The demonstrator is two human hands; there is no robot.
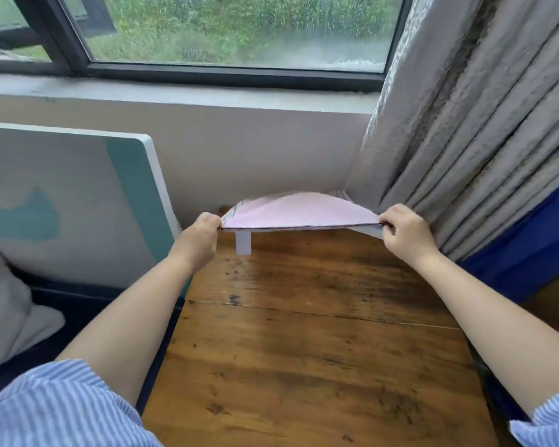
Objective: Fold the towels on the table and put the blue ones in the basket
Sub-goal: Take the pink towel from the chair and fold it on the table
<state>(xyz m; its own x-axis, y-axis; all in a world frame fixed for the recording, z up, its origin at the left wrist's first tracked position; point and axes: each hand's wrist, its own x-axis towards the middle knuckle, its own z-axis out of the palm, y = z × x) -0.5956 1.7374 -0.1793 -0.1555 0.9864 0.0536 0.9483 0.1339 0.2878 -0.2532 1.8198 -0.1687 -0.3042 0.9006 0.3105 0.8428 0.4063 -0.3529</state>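
Left hand (204, 228) curled tight, pinching the left corner of a pink towel (299, 210). Right hand (402, 229) curled the same way, pinching the right corner. Towel stretched between the two hands, near edge pulled into a straight line, raised above the far end of the wooden table (320, 333). Middle of the cloth bulging upward like a low arch; far part dropping behind, toward the wall. Seems doubled, with a second layer showing under the near edge at the right. Small white label (243, 242) hanging down from the near edge, close to the left hand. Basket not in view, also blue towels not in view. Grey curtain (471, 124) just behind the right hand, blue cloth (530, 246) below it. At the left, a white and teal board (78, 195) leaning against the wall, pale bedding (10, 311) under it. Window (233, 30) above, green plants outside. Striped blue sleeves (55, 411) at both bottom corners.
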